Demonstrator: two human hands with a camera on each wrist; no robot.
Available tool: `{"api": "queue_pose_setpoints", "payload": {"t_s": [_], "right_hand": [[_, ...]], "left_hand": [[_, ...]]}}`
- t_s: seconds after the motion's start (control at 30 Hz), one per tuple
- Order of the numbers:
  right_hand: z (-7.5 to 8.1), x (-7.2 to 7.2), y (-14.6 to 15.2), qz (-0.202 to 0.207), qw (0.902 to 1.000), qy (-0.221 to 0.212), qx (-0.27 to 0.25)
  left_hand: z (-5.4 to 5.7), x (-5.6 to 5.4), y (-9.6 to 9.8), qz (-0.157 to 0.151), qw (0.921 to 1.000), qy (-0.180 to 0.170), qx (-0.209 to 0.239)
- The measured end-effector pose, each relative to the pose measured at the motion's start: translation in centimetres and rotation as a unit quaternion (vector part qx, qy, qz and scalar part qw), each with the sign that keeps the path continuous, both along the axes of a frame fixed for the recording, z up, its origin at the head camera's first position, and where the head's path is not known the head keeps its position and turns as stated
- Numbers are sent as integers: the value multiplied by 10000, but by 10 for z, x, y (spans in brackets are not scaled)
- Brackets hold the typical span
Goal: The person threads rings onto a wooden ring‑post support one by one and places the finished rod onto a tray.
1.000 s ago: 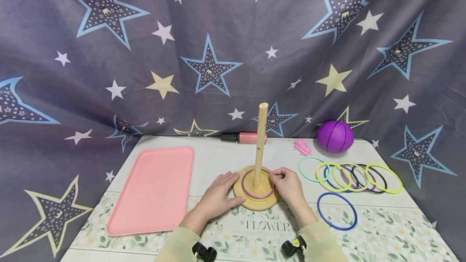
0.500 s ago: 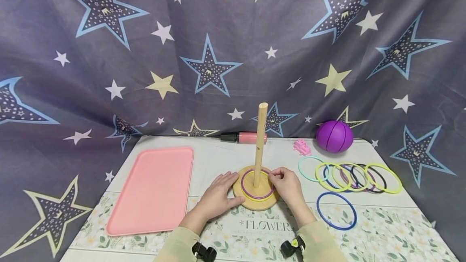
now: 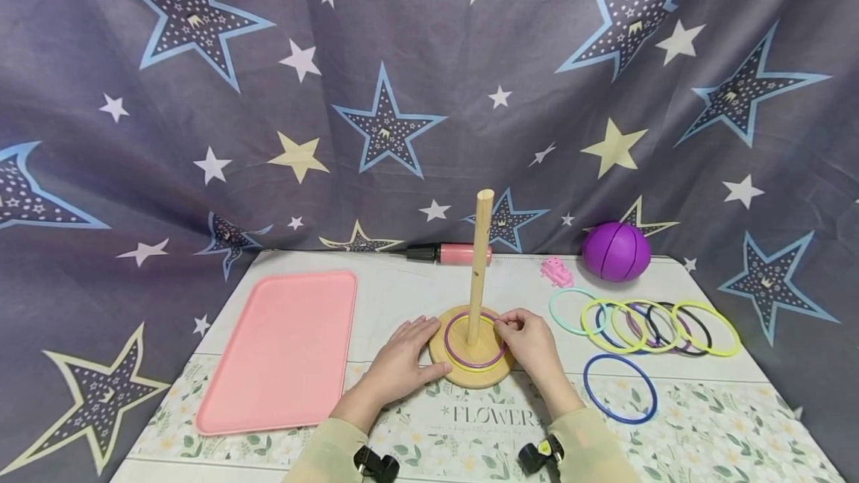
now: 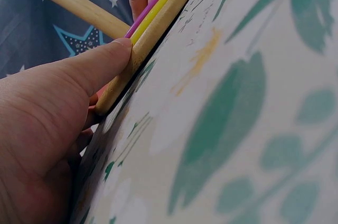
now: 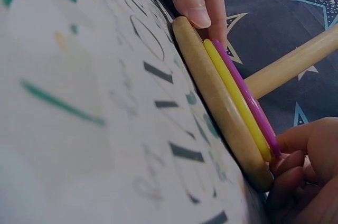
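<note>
A wooden ring-toss stand [image 3: 478, 267] has a round base and an upright pole. Around the pole, low over the base, a purple ring [image 3: 447, 341] lies above a yellow ring [image 3: 473, 369]. My left hand [image 3: 397, 364] rests at the base's left edge, thumb and fingers spread. Its thumb [image 4: 113, 52] touches the base rim beside the rings in the left wrist view. From the right, my right hand [image 3: 533, 341] pinches the edge of the purple ring between thumb and forefinger; the other fingers [image 5: 288, 182] are curled at the base edge.
Several overlapping rings, among them a yellow ring [image 3: 740, 338], lie right of the stand, with a blue ring [image 3: 655, 401] nearer. Behind are a purple ball [image 3: 617, 252], a pink toy [image 3: 557, 272] and a pink-and-black pump [image 3: 456, 253]. A pink tray [image 3: 282, 349] lies left.
</note>
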State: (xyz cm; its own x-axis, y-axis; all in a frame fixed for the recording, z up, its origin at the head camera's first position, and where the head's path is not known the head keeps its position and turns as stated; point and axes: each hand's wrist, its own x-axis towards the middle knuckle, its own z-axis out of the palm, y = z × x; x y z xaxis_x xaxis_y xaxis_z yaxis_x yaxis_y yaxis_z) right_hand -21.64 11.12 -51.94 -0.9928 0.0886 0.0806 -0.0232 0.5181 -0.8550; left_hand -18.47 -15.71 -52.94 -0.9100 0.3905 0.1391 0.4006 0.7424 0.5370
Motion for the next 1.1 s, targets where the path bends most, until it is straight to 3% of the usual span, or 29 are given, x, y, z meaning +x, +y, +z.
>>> {"api": "queue_pose_setpoints", "payload": {"t_s": [0.37, 0.57, 0.8, 1.1], "right_hand": [[2, 0, 2, 29, 10000, 8, -94], [7, 2, 3, 77, 9976, -333, -595], [21, 6, 12, 224, 9956, -291, -857], [43, 16, 43, 222, 9976, -222, -612]], "left_hand": [[-1, -1, -1, -15, 10000, 17, 16], [-2, -1, -1, -23, 10000, 31, 19], [-3, -1, -1, -16, 10000, 32, 26], [-3, -2, -1, 9, 10000, 3, 10]]}}
